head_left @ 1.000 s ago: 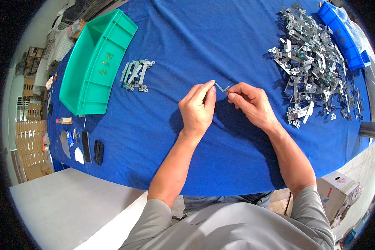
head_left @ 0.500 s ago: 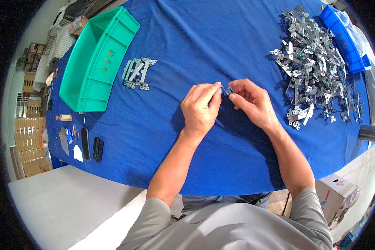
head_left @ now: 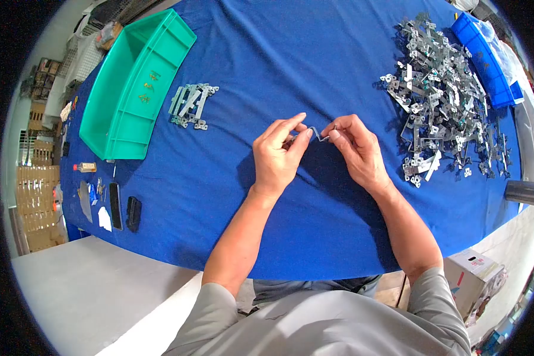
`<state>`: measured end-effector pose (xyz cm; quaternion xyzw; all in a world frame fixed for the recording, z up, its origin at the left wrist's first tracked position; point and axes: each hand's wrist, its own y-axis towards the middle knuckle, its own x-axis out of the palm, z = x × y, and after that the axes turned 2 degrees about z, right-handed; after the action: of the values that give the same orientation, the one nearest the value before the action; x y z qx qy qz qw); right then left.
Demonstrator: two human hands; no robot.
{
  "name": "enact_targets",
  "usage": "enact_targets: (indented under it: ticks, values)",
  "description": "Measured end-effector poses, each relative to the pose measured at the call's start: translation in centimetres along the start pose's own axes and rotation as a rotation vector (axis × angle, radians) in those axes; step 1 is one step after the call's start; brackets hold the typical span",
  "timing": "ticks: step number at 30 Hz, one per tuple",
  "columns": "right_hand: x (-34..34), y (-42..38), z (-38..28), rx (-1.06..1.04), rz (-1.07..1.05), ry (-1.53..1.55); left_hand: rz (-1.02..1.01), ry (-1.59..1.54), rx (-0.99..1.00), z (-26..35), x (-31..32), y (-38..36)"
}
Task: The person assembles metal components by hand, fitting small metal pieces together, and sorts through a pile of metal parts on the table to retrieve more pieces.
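Between my two hands is a small bent metal bracket point(head_left: 318, 136), held above the blue cloth. My left hand point(head_left: 277, 155) pinches its left end between thumb and fingers, with the index finger stretched out. My right hand point(head_left: 358, 149) grips the other end with thumb and fingertips. The fingers cover both ends of the bracket. To the left of my hands lies a small group of similar metal brackets point(head_left: 191, 107). A large heap of metal brackets point(head_left: 439, 95) is spread out on the right.
A green bin point(head_left: 130, 113) stands at the left, a blue bin point(head_left: 486, 56) at the far right. Near the left edge of the blue cloth point(head_left: 314, 237) lie a small bottle point(head_left: 85, 167) and two dark elongated objects point(head_left: 133, 214). A dark cylinder point(head_left: 522, 192) sits at the right edge.
The bracket has been turned, so its bent middle now shows between my hands. My left fingers have shifted their grip, with the index finger extended. The view has moved slightly.
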<state>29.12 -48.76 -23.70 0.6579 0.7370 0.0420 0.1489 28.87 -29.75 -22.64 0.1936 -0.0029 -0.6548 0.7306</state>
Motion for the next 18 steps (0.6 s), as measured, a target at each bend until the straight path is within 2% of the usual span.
enact_targets:
  ticks: [2,3,5,8,11,12,14,15,18]
  values:
    - [-0.3,0.0,0.1,0.044,0.002,-0.016,-0.035,-0.28,-0.23,0.7,0.0,0.0]
    - [-0.3,0.0,0.0,0.018,0.007,-0.019,-0.075,-0.278,-0.298,0.8,-0.3,0.1]
    - [-0.1,-0.1,-0.5,-0.034,0.018,-0.023,-0.073,-0.269,-0.294,0.3,-0.1,0.1]
    - [-0.2,0.5,-0.7,-0.261,0.007,-0.117,-0.114,-0.228,-0.275,-0.5,-0.1,0.1]
    - [-0.3,0.1,-1.0,-0.151,-0.004,-0.218,-0.175,-0.322,-0.345,-0.1,-0.8,0.5]
    - [-0.2,0.1,-0.8,-0.058,0.042,-0.147,-0.196,-0.377,-0.385,0.0,-1.0,0.6]
    - [0.1,0.1,-0.3,0.126,0.137,-0.004,-0.183,-0.602,-0.302,0.0,-1.0,0.7]
    - [0.2,0.2,-0.2,0.129,0.156,0.106,-0.175,-0.713,-0.26,0.0,-1.0,0.7]
    - [-0.2,0.0,-0.8,0.151,0.042,-0.01,-0.151,-0.471,-0.107,-0.1,-0.3,0.4]
